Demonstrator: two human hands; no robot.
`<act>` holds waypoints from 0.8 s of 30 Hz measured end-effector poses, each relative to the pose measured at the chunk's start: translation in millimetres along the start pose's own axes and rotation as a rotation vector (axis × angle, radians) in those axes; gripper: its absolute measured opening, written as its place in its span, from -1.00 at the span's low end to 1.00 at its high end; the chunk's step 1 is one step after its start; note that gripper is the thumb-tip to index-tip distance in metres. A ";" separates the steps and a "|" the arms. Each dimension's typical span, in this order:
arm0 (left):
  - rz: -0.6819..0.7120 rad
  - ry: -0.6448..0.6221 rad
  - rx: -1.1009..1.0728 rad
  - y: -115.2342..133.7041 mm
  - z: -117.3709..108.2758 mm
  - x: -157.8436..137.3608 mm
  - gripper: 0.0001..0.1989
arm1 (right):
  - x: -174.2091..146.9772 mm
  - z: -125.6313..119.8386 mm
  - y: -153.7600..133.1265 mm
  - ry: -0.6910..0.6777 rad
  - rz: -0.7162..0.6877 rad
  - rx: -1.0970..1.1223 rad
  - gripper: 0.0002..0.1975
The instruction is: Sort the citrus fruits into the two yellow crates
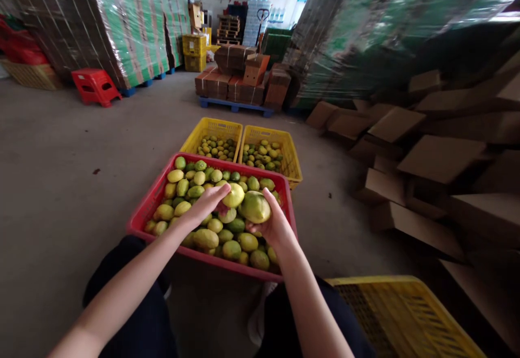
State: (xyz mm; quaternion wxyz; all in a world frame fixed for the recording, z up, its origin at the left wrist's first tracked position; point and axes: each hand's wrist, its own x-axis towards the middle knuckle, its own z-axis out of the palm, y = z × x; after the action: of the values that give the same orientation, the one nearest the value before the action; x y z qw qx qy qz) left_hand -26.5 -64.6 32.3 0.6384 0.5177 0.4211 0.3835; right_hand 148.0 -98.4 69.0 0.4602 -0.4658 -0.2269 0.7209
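My left hand [212,202] is closed around a pale yellow lemon [234,195]. In my right hand [273,220] is a larger green-yellow lemon [255,207], gripped between thumb and fingers. The two fruits are side by side above a red crate [140,206], close together or touching. Loose yellow and green lemons [206,239] fill that crate, which stands in front of my knees. My forearms hide part of its contents.
Behind the red crate stand a left yellow crate [195,136] and a right yellow crate [291,157], both with lemons inside. Another yellow crate [406,314] is by my right leg. Cardboard boxes [441,157] crowd the right. A red stool [95,84] and loaded blue pallet [235,104] stand farther off.
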 end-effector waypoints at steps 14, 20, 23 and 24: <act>0.035 -0.008 -0.257 -1.4 8.5 0.6 -0.37 | 6.1 -9.4 8.9 0.109 -0.434 -0.041 -0.69; 0.334 0.080 -0.126 10.3 10.0 -6.2 -0.45 | 0.2 -3.8 17.5 0.090 -0.832 -0.340 -0.47; 0.545 0.102 -0.082 13.8 9.3 -8.1 -0.46 | -2.4 -2.8 20.8 0.124 -1.014 -0.443 -0.47; 0.596 0.116 -0.102 14.6 9.6 -8.5 -0.47 | -2.8 -3.2 21.2 0.133 -1.065 -0.466 -0.48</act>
State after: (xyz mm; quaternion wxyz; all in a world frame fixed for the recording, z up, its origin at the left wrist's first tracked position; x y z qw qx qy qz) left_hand -21.3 -73.3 49.0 0.4979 0.5627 0.2667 0.6036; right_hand 141.6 -111.2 52.8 0.6579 -0.4207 -0.5529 0.2909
